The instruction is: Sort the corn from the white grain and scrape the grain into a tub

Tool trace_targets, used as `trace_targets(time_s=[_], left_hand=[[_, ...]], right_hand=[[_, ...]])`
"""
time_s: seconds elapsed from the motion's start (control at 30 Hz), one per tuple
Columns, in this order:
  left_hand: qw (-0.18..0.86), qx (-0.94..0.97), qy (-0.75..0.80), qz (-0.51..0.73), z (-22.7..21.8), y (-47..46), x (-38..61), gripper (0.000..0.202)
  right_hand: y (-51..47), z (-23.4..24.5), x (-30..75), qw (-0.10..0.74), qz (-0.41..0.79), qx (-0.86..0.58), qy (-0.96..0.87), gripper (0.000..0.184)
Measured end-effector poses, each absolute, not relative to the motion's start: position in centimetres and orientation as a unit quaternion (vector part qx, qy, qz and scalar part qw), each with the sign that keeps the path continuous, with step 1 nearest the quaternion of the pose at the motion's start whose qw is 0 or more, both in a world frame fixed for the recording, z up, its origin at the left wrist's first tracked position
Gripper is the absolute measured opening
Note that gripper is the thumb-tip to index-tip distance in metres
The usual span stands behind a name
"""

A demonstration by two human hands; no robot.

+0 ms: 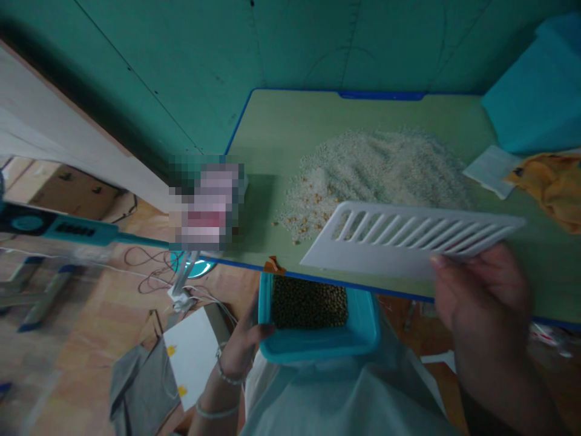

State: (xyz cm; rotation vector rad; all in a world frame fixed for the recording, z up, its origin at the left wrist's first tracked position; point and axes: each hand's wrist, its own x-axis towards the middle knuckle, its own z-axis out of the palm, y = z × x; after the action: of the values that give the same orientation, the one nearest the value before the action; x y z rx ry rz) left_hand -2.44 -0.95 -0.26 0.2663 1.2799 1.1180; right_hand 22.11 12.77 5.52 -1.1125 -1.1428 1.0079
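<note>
My right hand (pixel 483 300) grips a white slotted plastic scoop (pixel 408 239) by its right end, holding it flat just above the near part of the green table (pixel 272 133). Behind the scoop a wide heap of white grains (pixel 376 169) with a few yellowish bits lies on the table. My left hand (pixel 245 342) holds the left side of a teal rectangular tray (pixel 358 339) below the table's front edge. The tray is filled with dark greenish beans (pixel 308 303).
A teal box (pixel 535 103) stands at the table's far right, with a white paper (pixel 492 169) and a yellow cloth (pixel 551 184) beside it. Teal wall panels rise behind. On the floor at left are cables, a white sheet (pixel 193 354) and a teal bar (pixel 68 229).
</note>
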Motion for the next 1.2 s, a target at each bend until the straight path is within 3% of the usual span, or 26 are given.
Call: trace_targets(time_s=[0.13, 0.8, 1.0, 1.2], left_hand=[[0.648, 0.112, 0.561, 0.503, 0.2, -0.9, -2.4, 0.066], [0.63, 0.139, 0.561, 0.518, -0.9, -1.6, -3.1, 0.063], [0.648, 0.12, 0.546, 0.517, -1.0, -1.8, -3.2, 0.061], [0.644, 0.125, 0.554, 0.513, -0.7, -1.7, -3.1, 0.065]], right_hand=[[14.1, 5.8, 20.6, 0.603, 0.418, -0.434, -0.522, 0.021], [13.1, 6.0, 20.7, 0.508, 0.45, -0.438, -0.589, 0.01], [14.9, 6.5, 19.4, 0.581, 0.403, -0.403, -0.582, 0.017], [16.9, 7.0, 16.7, 0.526, 0.354, -0.413, -0.654, 0.012]])
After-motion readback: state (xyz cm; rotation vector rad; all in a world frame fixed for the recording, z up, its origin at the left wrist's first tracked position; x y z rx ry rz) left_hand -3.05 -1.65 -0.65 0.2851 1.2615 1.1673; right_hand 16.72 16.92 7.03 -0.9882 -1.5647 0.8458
